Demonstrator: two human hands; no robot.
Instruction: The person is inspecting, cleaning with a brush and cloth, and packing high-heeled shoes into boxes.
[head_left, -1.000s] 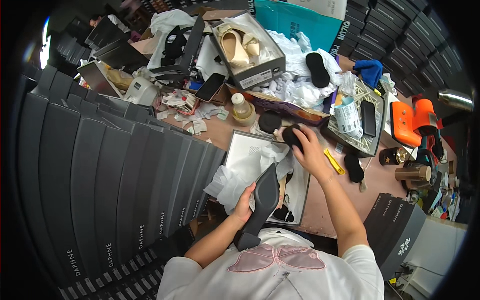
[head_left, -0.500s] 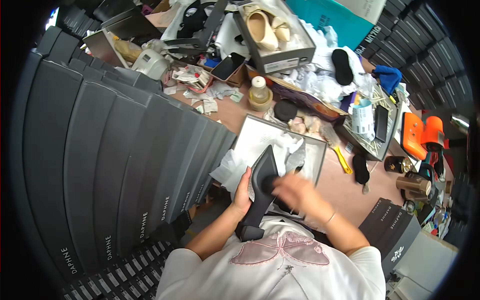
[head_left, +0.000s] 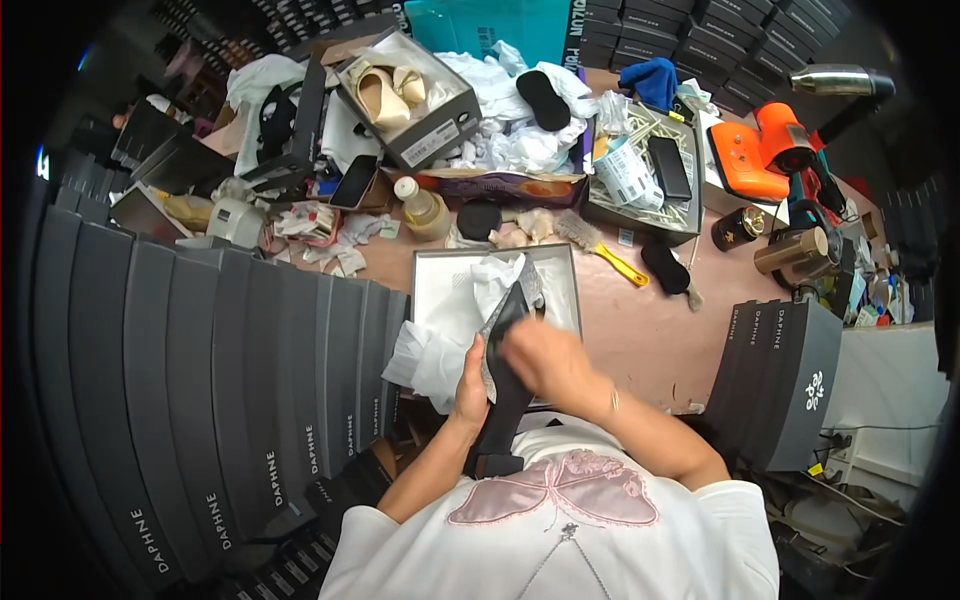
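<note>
Shoe [head_left: 508, 405], one, dark sole: held over the near part of the open box [head_left: 431, 280], toe away from the person, heel close to the white shirt [head_left: 400, 545].

Left hand [head_left: 470, 388]: clamped on the shoe's left edge, seemingly to steady it and keep the sole within reach of the other hand.

Right hand [head_left: 548, 362]: at the sole, fingers curled together, blurred; whether they gripped anything could not be told.

White paper [head_left: 412, 365]: spilled over the box's left side.

Row beyond the box: bottle [head_left: 425, 212], round black pad [head_left: 479, 220], yellow-handled brush [head_left: 620, 264], long black pad [head_left: 664, 268]; presumably kept there for easy reach.

Farther out: cream shoes [head_left: 381, 98] in their own box; stacked grey boxes [head_left: 200, 400] at left, more dark boxes [head_left: 775, 385] at right, likely piled to save table space.

Differences: one second earlier, the right hand was beyond the box, on a dark pad; half a second earlier, it worked at a sole turned more fully upward. Now the shoe stood more on edge.
</note>
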